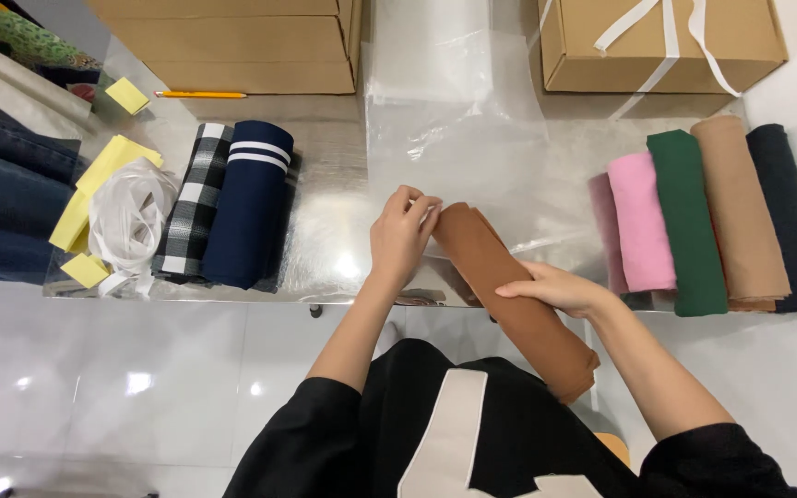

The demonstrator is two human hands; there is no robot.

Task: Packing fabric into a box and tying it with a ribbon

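1. The left hand pinches the far end of a brown rolled cloth. Its fingers are closed on the cloth's tip.
2. The right hand lies on top of the middle of the brown rolled cloth. Its fingers are stretched out and curl a little over the roll, so this grip is loose and mostly open, pressing down and not squeezing.
3. The brown rolled cloth lies slanted at the near edge of the shiny surface. Its far end is on the surface. Its near end sticks out past the edge, close to the person's body.
4. A clear plastic sheet lies on the surface just past the hands.
5. On the right, four more rolls lie side by side, touching: a pink roll, a green roll, a tan roll and a dark navy roll.
6. On the left lie a black and white checked roll and a navy roll with white stripes, touching each other.
7. Farther left is a heap of white ribbon beside some yellow paper pieces.
8. At the far side stand brown cardboard boxes. A yellow pencil lies in front of the left ones.
9. Folded jeans sit at the far left edge.
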